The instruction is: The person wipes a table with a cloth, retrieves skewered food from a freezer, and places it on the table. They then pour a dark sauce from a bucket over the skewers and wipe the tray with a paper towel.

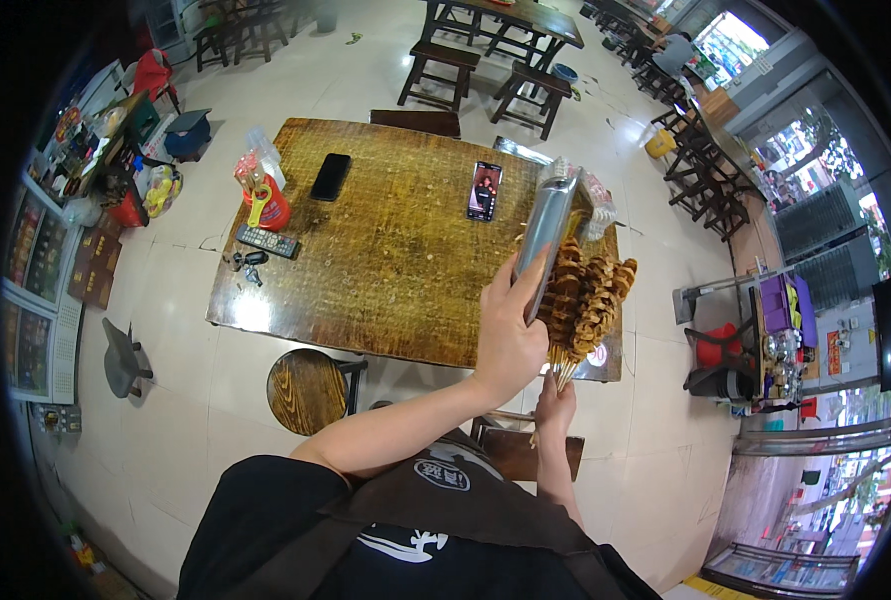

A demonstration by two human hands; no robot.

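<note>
My left hand (511, 337) grips a shiny metal tray (549, 232), tilted up almost on its edge. Just right of it, over the table's right side, is a bunch of skewered browned food (592, 307) in folded, spiralling pieces. My right hand (556, 409) holds the bunch by its thin sticks (563, 365), with the food pointing away from me. The tray covers part of the skewers, and I cannot tell whether the two touch. Beneath them stands a worn wooden table (393, 247).
On the table lie a dark phone (331, 177), a lit phone (484, 191), a remote control (268, 242), keys (253, 274) and a red container (271, 206) of utensils. A round stool (307, 391) stands at the near edge. A person (673, 54) sits far right.
</note>
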